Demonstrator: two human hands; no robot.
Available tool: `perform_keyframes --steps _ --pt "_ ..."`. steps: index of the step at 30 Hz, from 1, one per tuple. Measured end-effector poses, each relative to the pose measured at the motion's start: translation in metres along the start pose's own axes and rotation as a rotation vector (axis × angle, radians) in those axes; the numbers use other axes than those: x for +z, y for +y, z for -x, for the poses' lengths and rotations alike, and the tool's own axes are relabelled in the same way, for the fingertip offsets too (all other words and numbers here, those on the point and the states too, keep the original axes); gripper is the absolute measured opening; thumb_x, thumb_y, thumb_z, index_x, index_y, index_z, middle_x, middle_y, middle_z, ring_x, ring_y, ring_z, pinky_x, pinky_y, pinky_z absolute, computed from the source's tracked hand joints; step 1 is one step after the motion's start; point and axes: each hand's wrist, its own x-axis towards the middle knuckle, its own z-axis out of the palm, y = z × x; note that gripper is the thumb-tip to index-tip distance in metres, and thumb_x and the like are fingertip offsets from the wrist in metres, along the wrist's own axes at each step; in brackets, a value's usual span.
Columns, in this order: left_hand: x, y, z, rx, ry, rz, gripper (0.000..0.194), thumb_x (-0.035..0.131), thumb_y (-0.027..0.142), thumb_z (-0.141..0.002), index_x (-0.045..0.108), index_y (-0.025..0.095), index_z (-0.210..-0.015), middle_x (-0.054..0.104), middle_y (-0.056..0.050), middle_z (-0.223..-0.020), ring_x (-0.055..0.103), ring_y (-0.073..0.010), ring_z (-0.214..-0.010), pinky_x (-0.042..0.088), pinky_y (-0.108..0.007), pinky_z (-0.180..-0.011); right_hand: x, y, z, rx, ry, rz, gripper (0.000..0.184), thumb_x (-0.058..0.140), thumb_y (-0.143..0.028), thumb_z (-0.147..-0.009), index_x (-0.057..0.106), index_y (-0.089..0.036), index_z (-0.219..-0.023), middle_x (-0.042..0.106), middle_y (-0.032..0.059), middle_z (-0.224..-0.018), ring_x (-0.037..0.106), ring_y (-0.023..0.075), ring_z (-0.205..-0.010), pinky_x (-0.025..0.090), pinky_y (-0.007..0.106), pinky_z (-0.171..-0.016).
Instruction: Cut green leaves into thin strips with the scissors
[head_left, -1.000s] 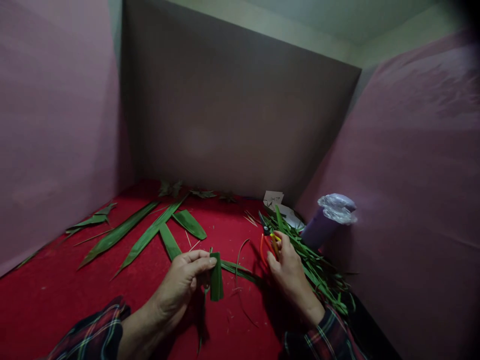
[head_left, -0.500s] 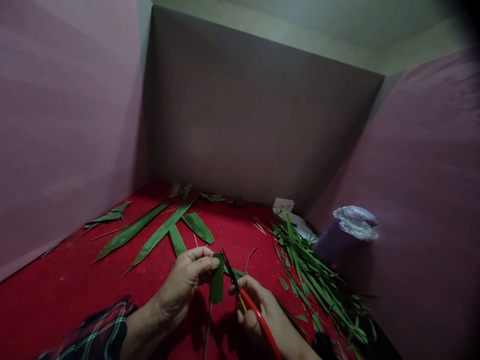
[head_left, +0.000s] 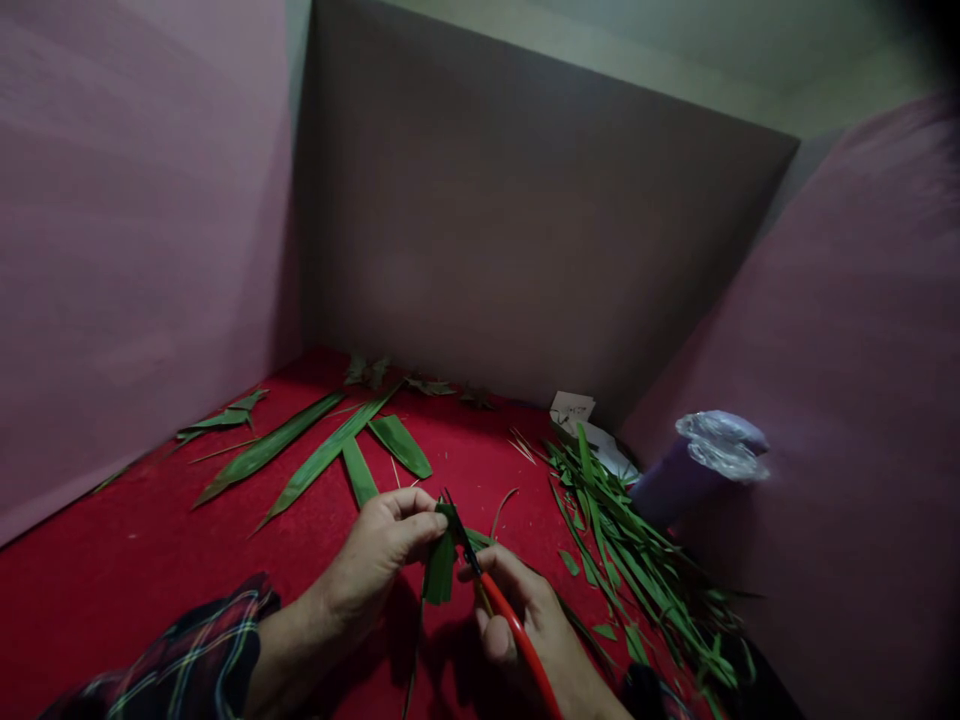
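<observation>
Between thumb and fingers, my left hand pinches a folded green leaf strip by its upper end. A thin dark stem hangs below the strip. My right hand is wrapped round red-handled scissors. The dark blades reach up to the strip's right edge, close to my left thumb; whether they touch the leaf I cannot tell. Another leaf piece shows partly behind the blades.
Long green leaves lie on the red cloth at the left. A heap of narrow leaf strips lies at the right, beside a purple roll in clear plastic. White paper sits at the back. Pink walls flank both sides.
The scissor blades have come closer together, against the leaf strip's right side. The strip has turned slightly and its lower end is spread. The whole view has shifted a little.
</observation>
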Motion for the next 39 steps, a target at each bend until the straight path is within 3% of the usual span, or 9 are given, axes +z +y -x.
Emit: perform_keyframes --steps 13,20,26,34,39 --pt "0.001 0.001 0.0 -0.004 -0.005 0.004 0.014 0.066 0.019 -0.065 0.054 0.014 -0.059 0.057 0.003 -0.053 0.05 -0.0075 -0.049 0.038 -0.019 -0.05 0.004 -0.005 0.001 0.034 0.047 -0.001 0.054 0.061 -0.066 -0.062 0.052 -0.019 -0.089 0.052 -0.0068 -0.05 0.042 0.0075 -0.042 0.03 0.017 -0.04" --pt "0.006 0.006 0.004 -0.041 0.01 0.035 0.015 0.067 0.02 -0.063 0.054 0.015 -0.057 0.058 0.003 -0.051 0.051 -0.0084 -0.047 0.038 -0.019 -0.048 0.001 -0.001 0.001 0.01 0.018 0.021 0.066 0.054 -0.075 -0.058 0.051 -0.02 -0.094 0.052 -0.0064 -0.052 0.041 0.0076 -0.044 0.029 0.017 -0.041" --pt "0.005 0.005 0.002 -0.021 0.0 0.033 0.015 0.068 0.019 -0.062 0.055 0.015 -0.057 0.059 0.002 -0.051 0.052 -0.0083 -0.048 0.039 -0.019 -0.05 0.0 0.0 0.003 0.005 0.024 0.039 0.062 0.055 -0.073 -0.061 0.051 -0.02 -0.093 0.049 -0.0069 -0.052 0.037 0.007 -0.045 0.028 0.017 -0.042" --pt "0.005 0.005 0.001 -0.053 0.005 0.03 0.017 0.069 0.021 -0.061 0.054 0.015 -0.055 0.058 0.003 -0.049 0.05 -0.0077 -0.044 0.038 -0.019 -0.047 0.002 0.002 0.0 0.034 0.059 0.047 0.041 0.067 -0.05 -0.066 0.054 -0.018 -0.087 0.04 -0.0092 -0.051 0.029 0.0064 -0.047 0.025 0.018 -0.044" --pt "0.005 0.003 0.003 -0.054 0.01 0.033 0.016 0.068 0.021 -0.063 0.055 0.015 -0.057 0.057 0.003 -0.051 0.049 -0.0071 -0.045 0.039 -0.019 -0.049 0.003 0.007 0.0 -0.018 0.082 0.037 0.042 0.067 -0.05 -0.065 0.054 -0.017 -0.087 0.037 -0.0092 -0.051 0.028 0.0071 -0.047 0.023 0.019 -0.044"
